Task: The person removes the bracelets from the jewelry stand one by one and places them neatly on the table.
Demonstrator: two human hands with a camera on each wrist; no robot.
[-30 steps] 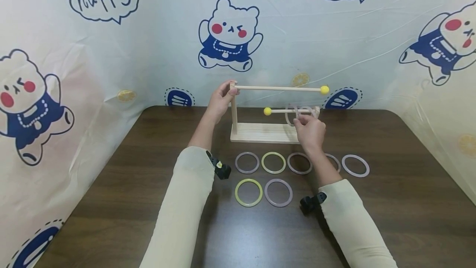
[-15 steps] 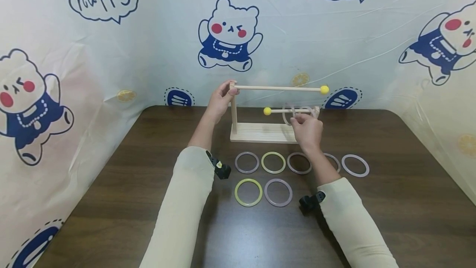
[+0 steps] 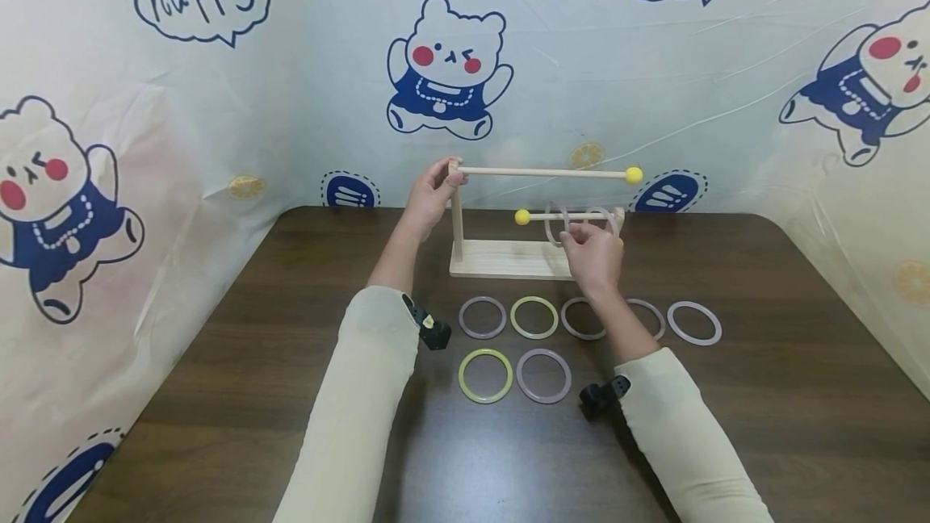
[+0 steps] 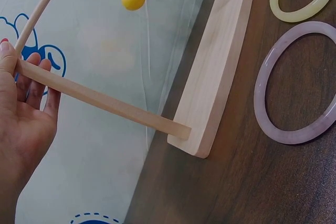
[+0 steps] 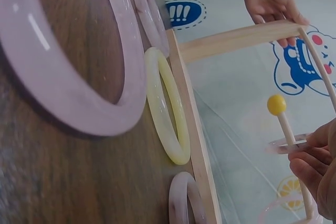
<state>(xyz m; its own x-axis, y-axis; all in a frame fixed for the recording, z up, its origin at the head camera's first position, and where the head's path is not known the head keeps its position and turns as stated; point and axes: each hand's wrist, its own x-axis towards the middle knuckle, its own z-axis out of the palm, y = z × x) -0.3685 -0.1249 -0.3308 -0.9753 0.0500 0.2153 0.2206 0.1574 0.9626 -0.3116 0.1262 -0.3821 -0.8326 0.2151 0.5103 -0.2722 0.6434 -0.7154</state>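
A pale wooden bangle stand (image 3: pixel 508 260) stands at the table's back, with a yellow-tipped upper rod (image 3: pixel 545 173) and a shorter lower rod (image 5: pixel 285 127). My left hand (image 3: pixel 430 198) holds the top of its left post (image 4: pixel 105 96), where the upper rod joins. My right hand (image 3: pixel 597 258) pinches a pale translucent bangle (image 5: pixel 277 146) that hangs around the lower rod, near the yellow ball (image 3: pixel 522 217). Farther along that rod, by the right post, at least one more pale bangle (image 5: pixel 273 206) hangs. My right hand partly covers that end of the base.
Two rows of bangles lie before the stand. Yellow bangles (image 3: pixel 485 399) (image 5: pixel 184 150) are among lilac ones, such as a large lilac bangle (image 3: pixel 545 400) and a lilac bangle (image 3: pixel 676 331) at far right. A printed curtain (image 3: pixel 320 87) hangs behind the dark table (image 3: pixel 291 394).
My right hand has slid the pinched bangle a little to the left along the lower rod, toward its yellow ball. My left hand stays on the post.
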